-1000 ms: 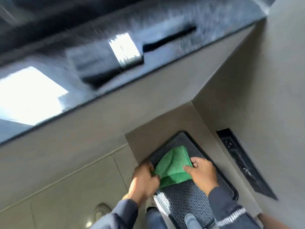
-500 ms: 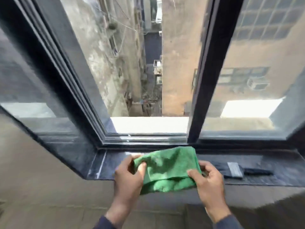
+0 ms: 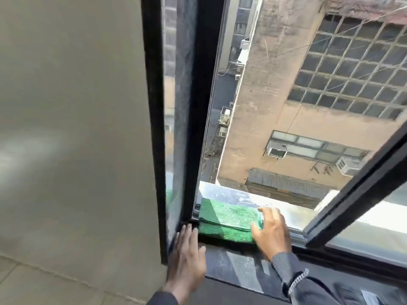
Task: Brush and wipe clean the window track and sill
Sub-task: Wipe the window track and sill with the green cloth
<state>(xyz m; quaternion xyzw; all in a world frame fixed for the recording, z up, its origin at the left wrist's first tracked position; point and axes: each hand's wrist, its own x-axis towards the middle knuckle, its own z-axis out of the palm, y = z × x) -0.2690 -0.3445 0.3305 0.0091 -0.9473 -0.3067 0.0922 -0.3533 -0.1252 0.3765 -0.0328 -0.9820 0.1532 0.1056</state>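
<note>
A folded green cloth (image 3: 226, 219) lies across the window track (image 3: 297, 235) at its left end, against the black frame post (image 3: 193, 128). My right hand (image 3: 272, 232) presses on the cloth's right edge, fingers spread over it. My left hand (image 3: 187, 258) rests flat and open on the dark sill (image 3: 237, 267) beside the post, just left of the cloth and holding nothing. The brush is out of view.
A beige wall (image 3: 77, 128) fills the left. The open sash (image 3: 356, 190) angles across the right, above the track. A pale outer ledge (image 3: 242, 194) lies beyond the cloth, with neighbouring buildings and a deep drop outside.
The cloth went from held in both hands over the sill to lying in the track's left corner. My left hand let go and now lies flat on the sill. The view swung left.
</note>
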